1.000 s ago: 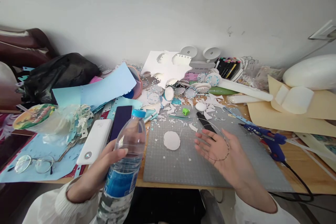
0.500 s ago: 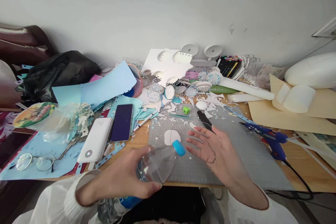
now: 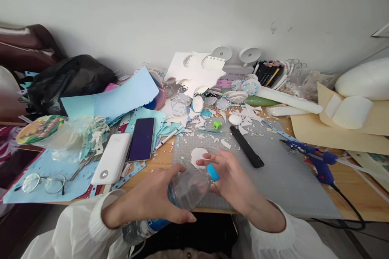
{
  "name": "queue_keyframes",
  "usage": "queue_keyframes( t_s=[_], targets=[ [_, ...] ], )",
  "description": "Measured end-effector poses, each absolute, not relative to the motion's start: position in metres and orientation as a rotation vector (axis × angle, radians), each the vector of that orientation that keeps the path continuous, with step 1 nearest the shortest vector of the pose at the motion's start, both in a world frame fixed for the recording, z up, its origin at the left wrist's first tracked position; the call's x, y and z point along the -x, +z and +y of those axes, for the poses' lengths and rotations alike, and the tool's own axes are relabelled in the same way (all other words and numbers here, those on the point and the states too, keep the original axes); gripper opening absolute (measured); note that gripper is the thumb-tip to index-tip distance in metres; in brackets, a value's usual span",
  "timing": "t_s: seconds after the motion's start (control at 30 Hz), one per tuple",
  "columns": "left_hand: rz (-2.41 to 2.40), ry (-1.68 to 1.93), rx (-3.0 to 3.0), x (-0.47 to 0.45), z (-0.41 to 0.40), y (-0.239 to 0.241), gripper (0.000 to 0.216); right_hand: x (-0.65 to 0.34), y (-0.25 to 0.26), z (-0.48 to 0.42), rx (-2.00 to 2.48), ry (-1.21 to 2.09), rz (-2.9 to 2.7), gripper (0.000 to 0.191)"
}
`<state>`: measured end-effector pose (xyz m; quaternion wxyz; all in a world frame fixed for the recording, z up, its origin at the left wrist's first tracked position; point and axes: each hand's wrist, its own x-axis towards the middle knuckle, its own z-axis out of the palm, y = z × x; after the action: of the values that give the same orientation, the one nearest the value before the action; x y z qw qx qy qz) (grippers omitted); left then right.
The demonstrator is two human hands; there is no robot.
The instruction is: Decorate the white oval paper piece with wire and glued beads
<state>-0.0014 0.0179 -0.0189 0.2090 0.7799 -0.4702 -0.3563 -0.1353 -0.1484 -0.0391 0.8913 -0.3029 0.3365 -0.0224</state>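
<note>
My left hand (image 3: 154, 194) is wrapped around a clear plastic water bottle (image 3: 190, 190), which lies tilted with its neck toward the right. The bottle has a blue cap (image 3: 212, 173) and a blue label (image 3: 158, 224), partly hidden by that hand. At the neck, my right hand (image 3: 235, 186) has its fingers curled beside the cap, and a thin wire (image 3: 191, 163) loops around there. The wire seems to be between the right fingers, though their grip is partly hidden. Below the hands lies a grey cutting mat (image 3: 282, 186) with a white paper disc (image 3: 199, 157) on it.
A black-handled cutter (image 3: 246, 147), a green sharpener (image 3: 216, 125) and paper scraps lie on the mat. To the right is a blue glue gun (image 3: 313, 156) with its cord. A phone (image 3: 141, 139), a white power bank (image 3: 112, 158) and glasses (image 3: 44, 184) sit left.
My right hand has moved left to the bottle neck, its fingers curling from spread, and the wire loop is now around the neck. The bottle has shifted slightly right. The cutter is uncovered.
</note>
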Motion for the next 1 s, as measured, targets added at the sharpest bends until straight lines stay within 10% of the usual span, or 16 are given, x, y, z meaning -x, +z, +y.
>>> queue_keyframes(
  t_s=[1.0],
  targets=[
    [-0.284, -1.754, -0.917, -0.01, 0.014, -0.055, 0.055, 0.126, -0.014, -0.167, 0.416, 0.086, 0.652, 0.037]
  ],
)
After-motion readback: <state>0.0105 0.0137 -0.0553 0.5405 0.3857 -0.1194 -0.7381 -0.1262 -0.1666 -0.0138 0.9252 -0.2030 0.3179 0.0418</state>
